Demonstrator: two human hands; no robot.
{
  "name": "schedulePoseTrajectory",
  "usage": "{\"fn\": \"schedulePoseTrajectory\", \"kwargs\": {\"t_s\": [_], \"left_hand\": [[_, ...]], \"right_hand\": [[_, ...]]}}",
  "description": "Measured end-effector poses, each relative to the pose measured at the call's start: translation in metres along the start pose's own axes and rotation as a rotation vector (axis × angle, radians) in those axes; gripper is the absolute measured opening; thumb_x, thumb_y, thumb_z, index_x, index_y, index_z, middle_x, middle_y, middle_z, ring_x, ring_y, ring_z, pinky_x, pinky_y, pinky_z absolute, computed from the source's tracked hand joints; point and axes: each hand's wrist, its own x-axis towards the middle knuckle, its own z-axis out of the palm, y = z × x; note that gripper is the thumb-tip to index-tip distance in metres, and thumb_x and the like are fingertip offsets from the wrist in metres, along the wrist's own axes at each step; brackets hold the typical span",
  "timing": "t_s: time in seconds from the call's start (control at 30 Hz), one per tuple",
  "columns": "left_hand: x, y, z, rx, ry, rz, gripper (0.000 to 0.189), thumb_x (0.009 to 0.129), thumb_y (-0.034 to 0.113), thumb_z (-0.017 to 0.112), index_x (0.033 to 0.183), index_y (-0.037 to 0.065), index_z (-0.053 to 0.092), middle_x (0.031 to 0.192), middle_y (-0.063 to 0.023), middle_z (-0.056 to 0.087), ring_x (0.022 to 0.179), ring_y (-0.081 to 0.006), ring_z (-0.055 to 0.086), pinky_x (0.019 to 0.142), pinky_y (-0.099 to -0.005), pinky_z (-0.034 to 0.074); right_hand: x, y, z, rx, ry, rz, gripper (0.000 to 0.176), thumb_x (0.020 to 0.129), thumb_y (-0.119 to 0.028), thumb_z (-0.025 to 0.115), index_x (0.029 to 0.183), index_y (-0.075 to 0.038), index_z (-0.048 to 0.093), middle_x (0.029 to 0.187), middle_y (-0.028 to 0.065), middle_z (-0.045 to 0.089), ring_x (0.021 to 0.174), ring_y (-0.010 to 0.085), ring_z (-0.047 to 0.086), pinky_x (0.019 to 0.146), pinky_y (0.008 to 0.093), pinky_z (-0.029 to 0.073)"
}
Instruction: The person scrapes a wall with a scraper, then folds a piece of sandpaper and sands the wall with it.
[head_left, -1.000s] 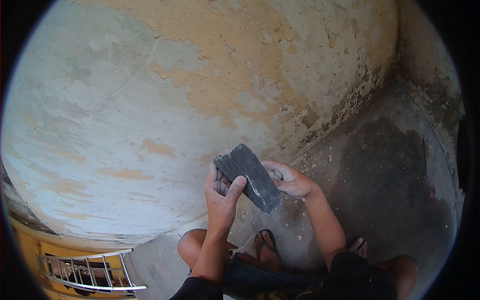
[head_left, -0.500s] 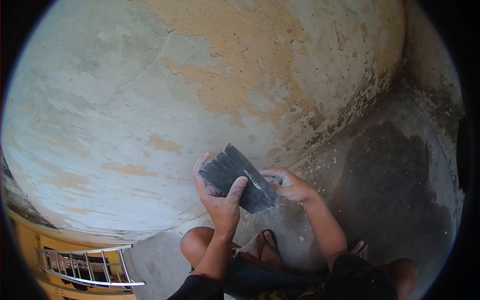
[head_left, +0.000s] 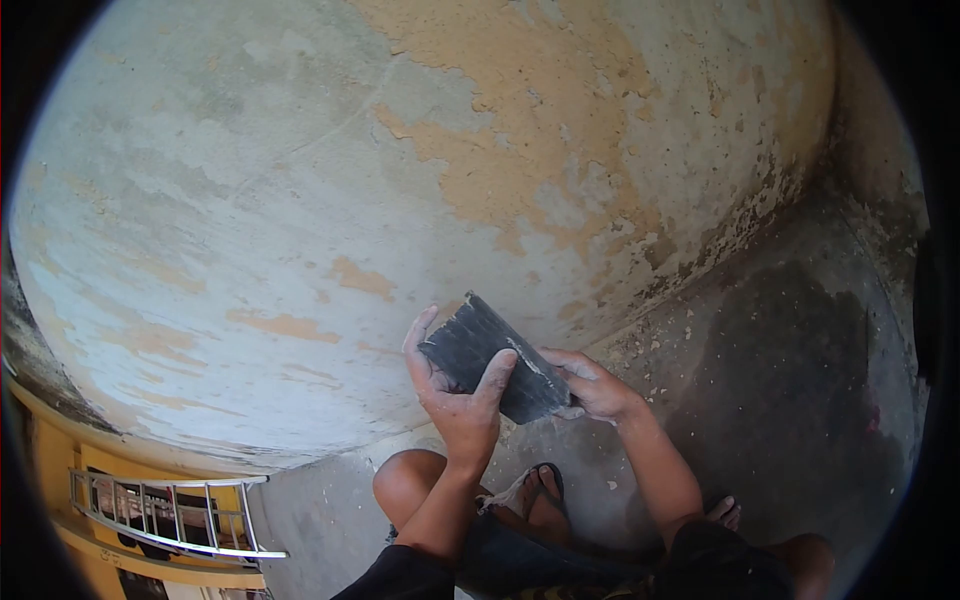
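A dark grey, folded piece of sandpaper [head_left: 490,355] with a pale scuffed crease is held up in front of the wall. My left hand [head_left: 462,400] is closed on it, with the thumb pressed across its face and the other fingers reaching behind. White dust coats the fingers. At the sheet's right edge, my right hand [head_left: 597,390] grips the lower corner, its fingertips partly hidden by the sheet. Close behind is the wall [head_left: 300,240], whitish with peeling orange-tan patches.
Below the wall runs a grey concrete floor [head_left: 640,470] with a large dark damp patch [head_left: 775,360] at right. A metal ladder [head_left: 175,515] lies at lower left by a yellow wall. My sandalled foot [head_left: 545,495] and bent knee [head_left: 408,485] are beneath my hands.
My right hand has come in onto the sandpaper's right edge and lower corner. Both hands and the sheet sit slightly further right in view, and the camera has shifted a little.
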Motion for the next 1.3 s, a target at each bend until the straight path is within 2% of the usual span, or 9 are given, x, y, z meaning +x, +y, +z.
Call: {"fn": "schedulePoseTrajectory", "kwargs": {"t_s": [0.1, 0.4, 0.6, 0.7, 0.77, 0.9, 1.1, 1.17, 1.3], "left_hand": [[-0.003, 0.000, -0.002, 0.040, -0.011, 0.039, 0.079, 0.077, -0.001, 0.080, 0.141, 0.004, 0.034, 0.114, -0.0131, 0.057, 0.099, -0.0188, 0.063, 0.087, -0.0304, 0.052], [-0.005, -0.003, -0.001, 0.046, -0.031, 0.048, 0.079, 0.076, 0.000, 0.080, 0.140, 0.002, 0.033, 0.129, -0.0143, 0.047, 0.100, -0.0207, 0.064, 0.085, -0.0309, 0.054], [-0.004, -0.004, -0.006, 0.058, -0.008, 0.084, 0.078, 0.076, 0.000, 0.080, 0.140, 0.002, 0.034, 0.130, -0.0131, 0.046, 0.102, -0.0199, 0.062, 0.086, -0.0306, 0.053], [-0.003, -0.003, -0.003, 0.082, 0.050, 0.109, 0.076, 0.077, 0.000, 0.079, 0.139, 0.003, 0.035, 0.125, -0.0128, 0.049, 0.103, -0.0188, 0.060, 0.088, -0.0301, 0.051], [-0.002, -0.001, -0.002, 0.076, 0.086, 0.111, 0.074, 0.077, 0.000, 0.078, 0.138, 0.003, 0.036, 0.123, -0.0125, 0.051, 0.103, -0.0182, 0.059, 0.088, -0.0297, 0.050], [0.001, 0.003, 0.000, -0.005, 0.137, 0.072, 0.077, 0.078, -0.001, 0.077, 0.141, 0.003, 0.032, 0.119, -0.0116, 0.052, 0.100, -0.0176, 0.058, 0.089, -0.0287, 0.047], [0.008, -0.007, -0.011, 0.395, 0.227, 0.365, 0.082, 0.083, 0.003, 0.072, 0.148, 0.004, 0.022, 0.117, -0.0087, 0.046, 0.106, -0.0183, 0.052, 0.093, -0.0315, 0.043], [0.005, -0.007, -0.013, 0.579, 0.230, 0.462, 0.084, 0.083, 0.002, 0.072, 0.148, 0.004, 0.020, 0.115, -0.0088, 0.045, 0.107, -0.0187, 0.051, 0.092, -0.0322, 0.043], [0.001, -0.008, -0.004, -0.061, 0.057, 0.060, 0.074, 0.089, 0.013, 0.070, 0.146, 0.000, 0.025, 0.125, -0.0131, 0.046, 0.107, -0.0217, 0.054, 0.092, -0.0342, 0.046]], "right_hand": [[-0.005, 0.005, -0.004, 0.242, -0.027, 0.159, 0.042, 0.102, -0.007, 0.040, 0.144, -0.003, 0.043, 0.112, 0.0045, 0.064, 0.079, 0.0088, 0.060, 0.068, 0.0244, 0.051], [0.004, 0.035, -0.003, 0.754, -0.036, -0.129, 0.050, 0.102, -0.040, 0.026, 0.117, -0.006, 0.059, 0.070, -0.0013, 0.054, 0.053, 0.0081, 0.032, 0.050, 0.0262, 0.028], [-0.002, 0.007, 0.021, 0.366, 0.217, -0.222, 0.070, 0.098, -0.061, 0.017, 0.107, -0.009, 0.062, 0.074, -0.0022, 0.056, 0.054, 0.0064, 0.036, 0.049, 0.0249, 0.028], [-0.006, -0.002, 0.026, 0.408, 0.150, -0.219, 0.066, 0.098, -0.063, 0.031, 0.108, -0.006, 0.063, 0.075, -0.0030, 0.056, 0.057, 0.0051, 0.038, 0.050, 0.0244, 0.029], [-0.008, -0.015, 0.044, 0.073, 0.369, -0.138, 0.059, 0.099, -0.057, 0.046, 0.101, -0.001, 0.064, 0.069, -0.0056, 0.052, 0.056, 0.0022, 0.034, 0.050, 0.0226, 0.026], [-0.010, -0.023, 0.058, 0.105, 0.386, -0.120, 0.038, 0.097, -0.038, 0.062, 0.104, -0.001, 0.066, 0.075, -0.0044, 0.057, 0.064, 0.0024, 0.045, 0.054, 0.0227, 0.036], [-0.005, -0.027, 0.060, -0.209, 0.582, -0.419, 0.030, 0.091, -0.023, 0.072, 0.107, 0.002, 0.067, 0.090, 0.0034, 0.066, 0.078, 0.0110, 0.061, 0.069, 0.0261, 0.049], [-0.006, -0.034, 0.053, -0.734, 0.747, -0.728, 0.033, 0.085, -0.021, 0.077, 0.108, 0.001, 0.069, 0.087, 0.0094, 0.067, 0.073, 0.0162, 0.064, 0.065, 0.0275, 0.050], [-0.009, -0.034, 0.047, -0.951, 0.784, -0.793, 0.038, 0.081, -0.021, 0.079, 0.112, 0.000, 0.069, 0.087, 0.0144, 0.067, 0.068, 0.0225, 0.065, 0.061, 0.0310, 0.051]]}}
